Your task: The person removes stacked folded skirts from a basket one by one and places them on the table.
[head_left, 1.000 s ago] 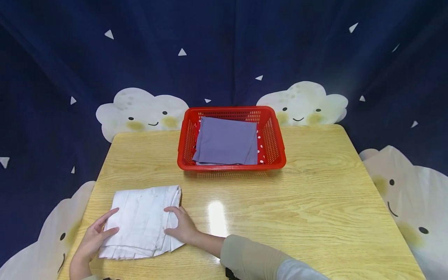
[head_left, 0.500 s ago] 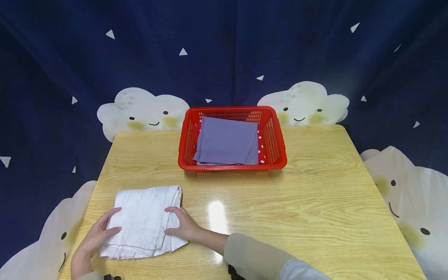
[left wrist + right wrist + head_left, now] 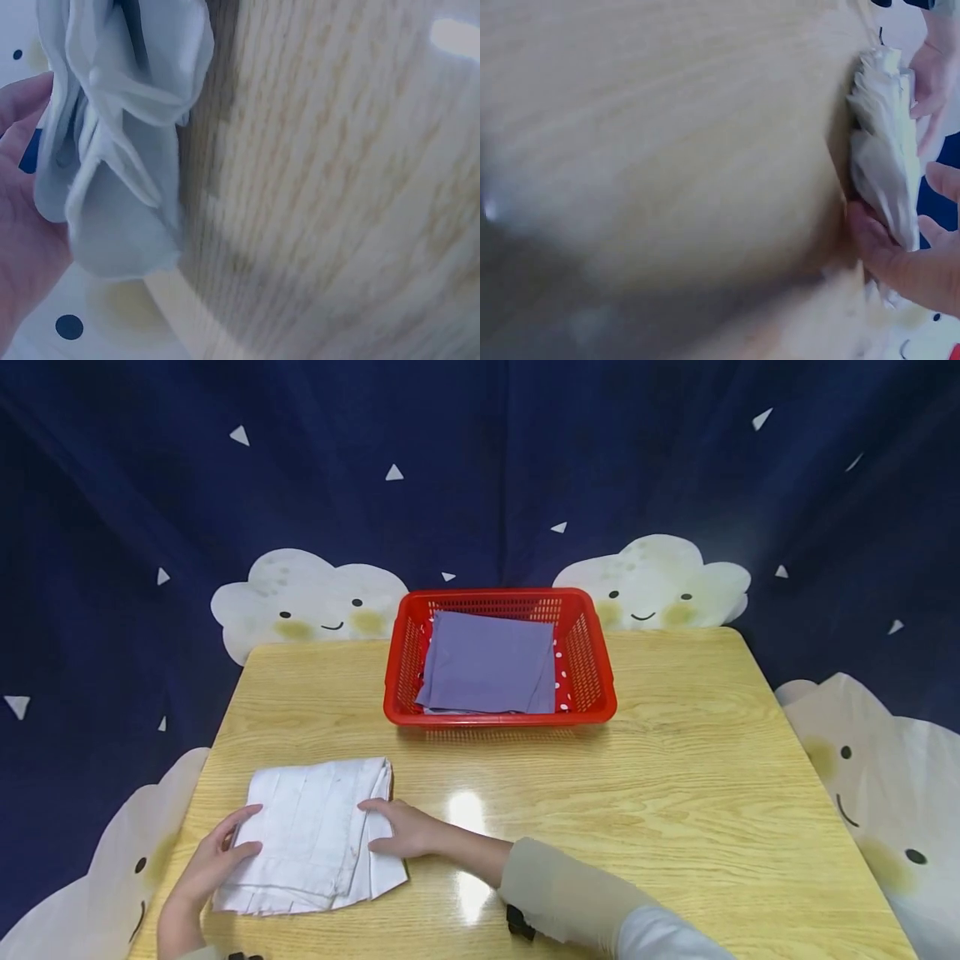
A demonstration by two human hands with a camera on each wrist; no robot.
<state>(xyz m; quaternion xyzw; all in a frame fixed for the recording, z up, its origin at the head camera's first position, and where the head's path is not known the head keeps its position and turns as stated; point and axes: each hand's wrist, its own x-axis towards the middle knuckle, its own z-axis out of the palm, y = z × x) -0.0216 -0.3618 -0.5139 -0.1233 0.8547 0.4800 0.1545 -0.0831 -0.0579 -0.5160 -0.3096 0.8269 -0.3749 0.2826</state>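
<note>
A folded white garment (image 3: 303, 827), with pleat-like creases along its near edge, lies at the left front of the table. My left hand (image 3: 206, 864) grips its left side, index finger and thumb on top; the other fingers are hidden. On the right side, my right hand (image 3: 405, 829) holds the edge, thumb and index finger spread across the top layers. The left wrist view shows the garment's loose layered folds (image 3: 124, 165) beside my left hand (image 3: 30, 217). In the right wrist view, my right hand (image 3: 922, 262) is at the garment's end (image 3: 885, 165).
At the back middle of the wooden table (image 3: 637, 793) stands a red plastic basket (image 3: 498, 719). Inside it lies a folded purple-grey cloth (image 3: 491, 664) over a red dotted one (image 3: 562, 681). A dark blue curtain (image 3: 480, 468) with clouds hangs behind the table.
My right hand has shifted a little to the right along the garment's edge, and more of the lower right corner shows. The left hand stays at the left edge.
</note>
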